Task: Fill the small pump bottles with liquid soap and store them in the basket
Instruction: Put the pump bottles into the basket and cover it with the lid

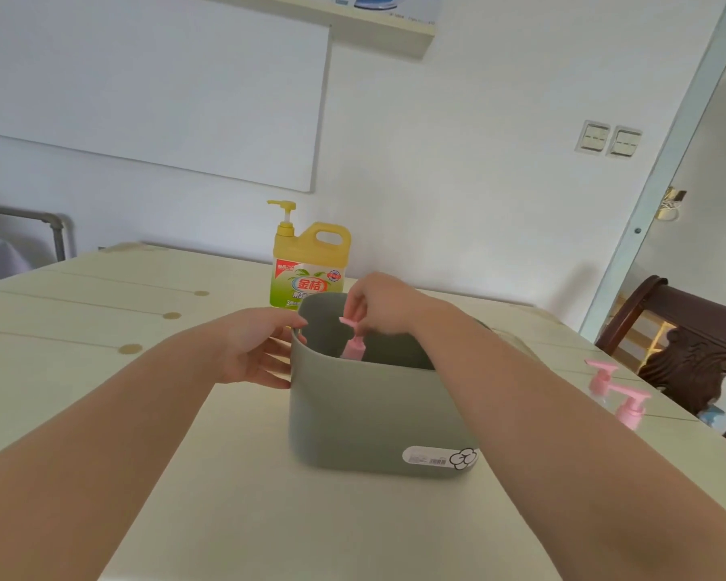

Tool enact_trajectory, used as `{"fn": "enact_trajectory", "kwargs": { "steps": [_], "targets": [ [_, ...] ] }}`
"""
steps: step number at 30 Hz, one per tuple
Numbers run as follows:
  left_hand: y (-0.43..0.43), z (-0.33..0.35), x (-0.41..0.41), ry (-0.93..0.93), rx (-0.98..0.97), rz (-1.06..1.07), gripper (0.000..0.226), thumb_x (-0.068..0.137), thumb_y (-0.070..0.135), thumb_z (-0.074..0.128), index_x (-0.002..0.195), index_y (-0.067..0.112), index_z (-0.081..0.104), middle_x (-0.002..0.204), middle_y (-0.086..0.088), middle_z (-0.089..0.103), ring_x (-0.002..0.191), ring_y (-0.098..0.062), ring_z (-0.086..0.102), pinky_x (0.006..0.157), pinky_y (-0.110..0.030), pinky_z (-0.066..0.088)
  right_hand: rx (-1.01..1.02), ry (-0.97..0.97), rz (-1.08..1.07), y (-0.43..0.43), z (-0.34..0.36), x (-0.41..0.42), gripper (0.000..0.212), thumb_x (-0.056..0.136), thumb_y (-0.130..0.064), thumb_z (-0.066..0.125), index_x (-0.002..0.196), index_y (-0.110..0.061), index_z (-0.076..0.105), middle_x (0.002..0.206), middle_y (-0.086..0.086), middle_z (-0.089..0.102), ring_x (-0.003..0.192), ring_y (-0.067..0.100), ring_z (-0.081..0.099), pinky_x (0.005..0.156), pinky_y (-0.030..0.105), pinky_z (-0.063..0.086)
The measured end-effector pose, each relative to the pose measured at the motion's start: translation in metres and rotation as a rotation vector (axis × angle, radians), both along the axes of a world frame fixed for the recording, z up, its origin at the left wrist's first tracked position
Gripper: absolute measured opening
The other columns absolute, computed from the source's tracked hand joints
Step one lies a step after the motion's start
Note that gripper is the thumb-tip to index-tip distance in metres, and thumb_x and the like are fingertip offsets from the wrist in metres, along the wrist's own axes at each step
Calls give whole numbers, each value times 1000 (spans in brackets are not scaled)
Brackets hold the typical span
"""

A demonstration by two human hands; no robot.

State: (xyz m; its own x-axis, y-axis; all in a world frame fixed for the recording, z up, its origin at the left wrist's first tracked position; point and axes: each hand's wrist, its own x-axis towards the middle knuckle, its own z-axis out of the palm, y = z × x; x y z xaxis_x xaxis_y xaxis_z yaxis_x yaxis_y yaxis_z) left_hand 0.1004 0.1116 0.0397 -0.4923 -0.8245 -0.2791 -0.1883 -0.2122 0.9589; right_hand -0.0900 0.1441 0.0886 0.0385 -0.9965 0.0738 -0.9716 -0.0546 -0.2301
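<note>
Pinching a pump bottle (353,347) inside the basket (365,413), right hand (380,306), left hand (254,350) spread against its side

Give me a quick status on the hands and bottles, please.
Right hand pinches bottle inside basket. Left hand touches basket side. Two bottles outside, at right.

basket (365,413) grey-green | small pump bottles (629,402) pink | soap jug (311,262) yellow, green label | table (80,312) cream

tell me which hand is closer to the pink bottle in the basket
Right. The right hand pinches the pump top of the pink bottle inside the basket; the left hand rests against the basket's left side, apart from the bottle.
</note>
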Motion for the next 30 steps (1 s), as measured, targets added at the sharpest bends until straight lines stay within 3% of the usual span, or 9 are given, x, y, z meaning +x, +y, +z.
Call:
{"fn": "enact_trajectory", "kwargs": {
  "steps": [6, 8, 11, 16, 19, 23, 27, 30],
  "targets": [
    [1, -1, 2, 6, 8, -9, 22, 88, 26, 57, 86, 5, 61, 90, -15, 63, 84, -31, 65, 79, -44, 55, 48, 76, -3, -13, -10, 14, 10, 82, -12, 74, 90, -7, 74, 94, 9, 72, 84, 20, 61, 78, 30, 51],
    [-1, -1, 3, 8, 11, -11, 22, 88, 27, 57, 86, 5, 61, 90, -14, 63, 84, -31, 65, 81, -44, 54, 40, 59, -15, -13, -10, 13, 5, 82, -12, 74, 80, -9, 70, 83, 6, 69, 77, 17, 57, 66, 25, 47],
    [-2, -1, 2, 0, 10, -18, 22, 89, 27, 57, 87, 5, 61, 91, -15, 63, 86, -31, 65, 84, -46, 54, 1, 41, -34, -16, -12, 11, 25, 83, -11, 74, 65, -18, 57, 69, -4, 58, 74, 15, 54, 59, 22, 41],
    [-2, -1, 2, -6, 0, -16, 22, 89, 26, 56, 87, 5, 60, 92, -15, 63, 86, -32, 65, 83, -45, 54, -31, 0, -35, -22, -17, 13, 25, 85, -9, 70, 68, -21, 55, 75, -4, 58, 79, 17, 57, 69, 26, 44],
    [-2, -1, 2, 1, 1, -18, 21, 89, 26, 57, 88, 5, 60, 91, -15, 63, 85, -31, 66, 81, -45, 55, -4, 26, -15, -22, -20, 14, 14, 86, -5, 66, 81, -18, 61, 87, 0, 61, 85, 17, 57, 73, 26, 43],
    [0, -1, 1, 11, 3, -11, 20, 89, 25, 56, 87, 5, 59, 88, -14, 63, 82, -30, 65, 79, -44, 55, 1, 21, 0, -22, -22, 10, 16, 85, -3, 66, 95, -15, 64, 95, 0, 60, 90, 17, 57, 75, 25, 44],
    [3, 0, 1, 11, -10, -11, 17, 90, 24, 56, 91, 7, 58, 89, -14, 63, 81, -30, 66, 74, -43, 55, 6, -8, 32, -19, -20, 8, 22, 82, -15, 73, 99, -19, 61, 104, -1, 58, 94, 16, 54, 78, 26, 42],
    [5, 2, 1, 12, -11, -11, 17, 90, 23, 56, 94, 6, 57, 90, -14, 63, 81, -30, 66, 73, -43, 55, -52, -132, 29, -16, -13, 2, 24, 82, -18, 73, 101, -22, 60, 116, 1, 59, 100, 14, 55, 86, 27, 43]
  ]
}}
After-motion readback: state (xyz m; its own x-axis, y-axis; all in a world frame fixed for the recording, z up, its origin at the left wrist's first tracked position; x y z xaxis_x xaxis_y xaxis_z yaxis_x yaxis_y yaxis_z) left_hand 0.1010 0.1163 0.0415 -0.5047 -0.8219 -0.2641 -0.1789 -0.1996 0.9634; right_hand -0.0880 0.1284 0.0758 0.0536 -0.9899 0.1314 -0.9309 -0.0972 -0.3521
